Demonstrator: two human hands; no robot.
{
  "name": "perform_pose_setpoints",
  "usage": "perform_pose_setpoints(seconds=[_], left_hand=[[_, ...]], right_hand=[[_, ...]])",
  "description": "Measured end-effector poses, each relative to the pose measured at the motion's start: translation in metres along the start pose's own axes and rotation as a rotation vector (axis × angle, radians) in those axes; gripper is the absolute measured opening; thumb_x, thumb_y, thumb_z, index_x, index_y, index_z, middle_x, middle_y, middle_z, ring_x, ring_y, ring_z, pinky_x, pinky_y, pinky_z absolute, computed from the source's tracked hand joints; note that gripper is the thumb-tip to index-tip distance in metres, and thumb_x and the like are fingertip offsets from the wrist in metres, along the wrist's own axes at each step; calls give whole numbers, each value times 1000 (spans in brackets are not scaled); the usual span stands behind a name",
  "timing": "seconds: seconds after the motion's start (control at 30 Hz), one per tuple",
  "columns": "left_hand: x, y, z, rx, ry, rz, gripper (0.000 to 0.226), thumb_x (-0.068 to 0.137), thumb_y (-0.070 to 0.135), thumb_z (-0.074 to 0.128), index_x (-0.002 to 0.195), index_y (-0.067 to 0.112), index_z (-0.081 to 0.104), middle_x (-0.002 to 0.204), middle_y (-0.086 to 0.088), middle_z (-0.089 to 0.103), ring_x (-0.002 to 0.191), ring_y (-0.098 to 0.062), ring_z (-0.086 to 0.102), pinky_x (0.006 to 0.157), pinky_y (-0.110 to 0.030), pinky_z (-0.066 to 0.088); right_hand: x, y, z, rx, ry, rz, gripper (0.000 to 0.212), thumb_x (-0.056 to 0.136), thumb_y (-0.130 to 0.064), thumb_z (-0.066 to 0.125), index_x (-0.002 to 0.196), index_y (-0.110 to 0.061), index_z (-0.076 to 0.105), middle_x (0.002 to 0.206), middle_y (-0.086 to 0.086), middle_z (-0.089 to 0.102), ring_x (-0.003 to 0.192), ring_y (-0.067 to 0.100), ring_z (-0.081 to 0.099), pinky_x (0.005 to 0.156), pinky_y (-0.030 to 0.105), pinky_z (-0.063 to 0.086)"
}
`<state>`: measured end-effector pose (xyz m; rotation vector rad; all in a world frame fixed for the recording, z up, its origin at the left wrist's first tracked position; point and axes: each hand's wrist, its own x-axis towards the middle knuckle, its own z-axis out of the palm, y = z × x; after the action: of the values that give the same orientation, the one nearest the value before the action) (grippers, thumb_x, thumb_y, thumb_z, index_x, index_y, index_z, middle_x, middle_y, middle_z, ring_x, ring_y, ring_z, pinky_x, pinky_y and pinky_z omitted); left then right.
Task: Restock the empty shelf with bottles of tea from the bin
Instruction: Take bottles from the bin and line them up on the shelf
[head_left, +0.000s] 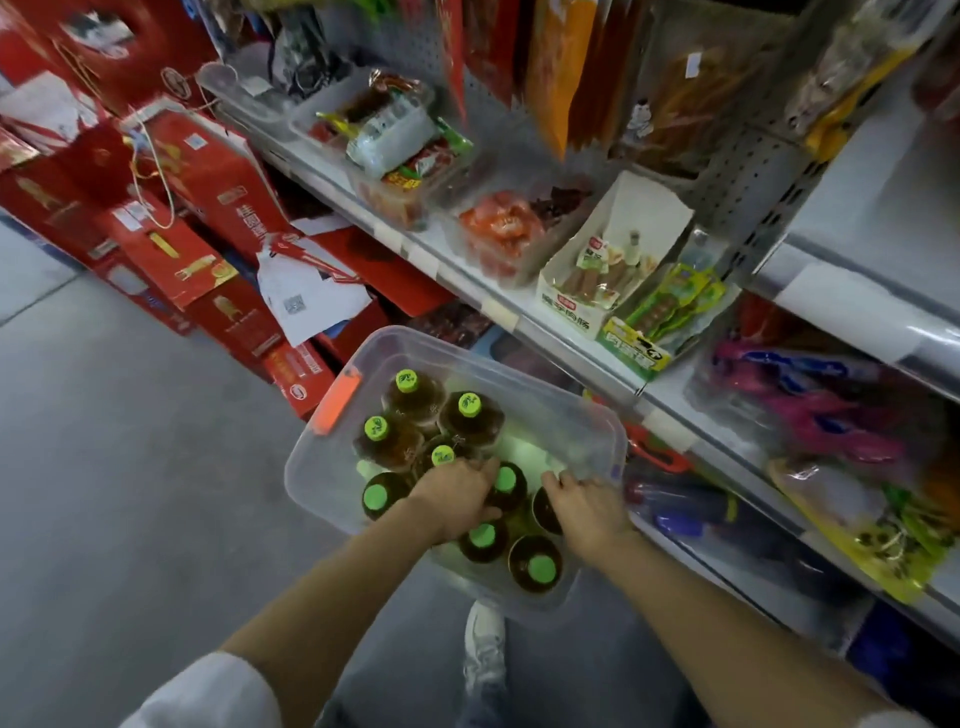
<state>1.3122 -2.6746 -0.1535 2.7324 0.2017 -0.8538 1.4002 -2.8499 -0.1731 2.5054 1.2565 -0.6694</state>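
A clear plastic bin (587, 415) with an orange latch sits on the floor below me. Several brown tea bottles with green caps (470, 405) stand upright inside it. My left hand (457, 493) reaches into the bin, its fingers curled round the top of one bottle (506, 480) in the middle. My right hand (587, 506) is over another bottle (545, 512) at the bin's right side, covering its cap with fingers bent around it. A bare stretch of grey shelf (883, 182) shows at the upper right.
A shelf unit runs along the right, with trays of snack packets (400, 150) and sausage boxes (597, 275) on the upper tier and bagged goods (831, 415) lower down. Red gift boxes (208, 218) are stacked at the left. Grey floor (130, 467) spreads left of the bin.
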Motion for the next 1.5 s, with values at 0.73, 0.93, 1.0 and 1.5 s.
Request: perform_pose_setpoints(seconds=[0.73,0.93,1.0,1.5], left_hand=[[23,9,-43,-516,336,-163,76,53,40,86,118,27,48,107,-4,61,108,-23,54,88,-38,50],[-48,22,-133,-970,460,33,71,46,20,93,105,32,55,104,3,69,99,-15,66,90,-44,56],[-72,37,-161,-1022,524,99,75,41,19,95,107,25,60,104,-1,71,98,-18,68,89,-40,56],[-198,202,-319,-1122,655,600,67,66,4,86,123,19,55,117,6,66,104,-11,65,87,-27,52]], right_hand=[[10,11,-49,916,479,347,56,56,-16,82,101,-16,51,96,-1,57,95,18,53,80,31,46],[-83,46,-145,1364,639,203,64,53,-3,86,104,-23,55,97,-3,63,93,15,61,80,32,52],[-120,60,-168,1451,713,156,66,52,6,84,106,-22,58,100,-1,64,94,16,63,83,35,54],[-345,121,-288,1550,1157,-39,60,63,3,83,115,-17,64,105,4,73,90,16,68,64,21,53]])
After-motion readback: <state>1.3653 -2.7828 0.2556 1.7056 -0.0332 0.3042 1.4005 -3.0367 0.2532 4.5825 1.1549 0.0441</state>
